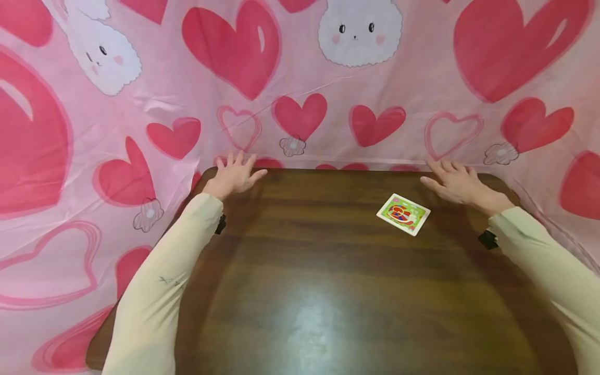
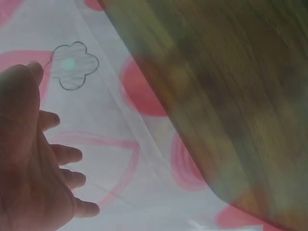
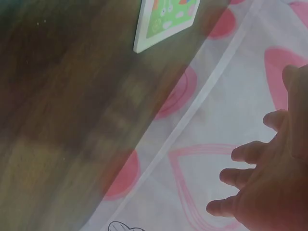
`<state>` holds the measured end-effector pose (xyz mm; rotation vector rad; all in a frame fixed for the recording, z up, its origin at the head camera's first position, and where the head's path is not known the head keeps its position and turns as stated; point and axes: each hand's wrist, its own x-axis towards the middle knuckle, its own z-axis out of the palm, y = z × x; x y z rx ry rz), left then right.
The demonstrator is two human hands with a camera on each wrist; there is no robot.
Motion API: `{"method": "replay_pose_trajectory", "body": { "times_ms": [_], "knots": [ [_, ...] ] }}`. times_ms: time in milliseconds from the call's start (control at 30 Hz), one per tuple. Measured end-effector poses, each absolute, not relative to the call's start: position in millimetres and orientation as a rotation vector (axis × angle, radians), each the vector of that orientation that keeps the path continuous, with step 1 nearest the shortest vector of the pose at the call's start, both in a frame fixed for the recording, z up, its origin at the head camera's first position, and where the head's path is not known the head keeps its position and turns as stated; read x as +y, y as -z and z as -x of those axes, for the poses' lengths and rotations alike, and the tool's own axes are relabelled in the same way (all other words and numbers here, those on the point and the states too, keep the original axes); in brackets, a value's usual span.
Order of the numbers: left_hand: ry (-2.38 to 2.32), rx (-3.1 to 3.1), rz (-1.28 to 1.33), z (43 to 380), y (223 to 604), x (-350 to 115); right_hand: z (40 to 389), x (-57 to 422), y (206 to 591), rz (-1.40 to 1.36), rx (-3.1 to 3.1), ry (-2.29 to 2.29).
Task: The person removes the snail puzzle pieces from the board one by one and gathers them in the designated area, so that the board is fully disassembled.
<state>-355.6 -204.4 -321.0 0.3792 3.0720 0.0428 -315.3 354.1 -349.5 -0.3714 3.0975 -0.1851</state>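
My left hand (image 1: 233, 176) is stretched out over the far left corner of the table, its fingers spread and nothing in them. In the left wrist view the left hand (image 2: 33, 163) shows its splayed fingers against the pink cloth. Over the far right part of the table my right hand (image 1: 457, 183) reaches out with straight, empty fingers. A small flat picture board (image 1: 403, 214) with a white border and a green, red and blue snail picture lies just left of and nearer than the right hand. One corner of the board (image 3: 166, 21) shows in the right wrist view.
The dark brown wooden table (image 1: 309, 271) has rounded corners and reflects a bright glare near its front. A pink cloth (image 1: 328, 88) printed with hearts and white rabbit faces hangs behind the far edge and along both sides.
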Motion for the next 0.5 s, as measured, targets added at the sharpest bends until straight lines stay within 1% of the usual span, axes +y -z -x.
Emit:
{"method": "replay_pose_trajectory", "body": {
  "times_ms": [200, 500],
  "knots": [
    [-0.088, 3.064, -0.389, 353.3, 330.9, -194.5, 310.9, 345.8, 357.9, 0.402, 3.091, 0.227],
    [-0.138, 3.04, -0.418, 356.2, 341.0, -171.1, 303.1, 338.6, 359.4, 0.438, 3.044, 0.301]
  ]
}}
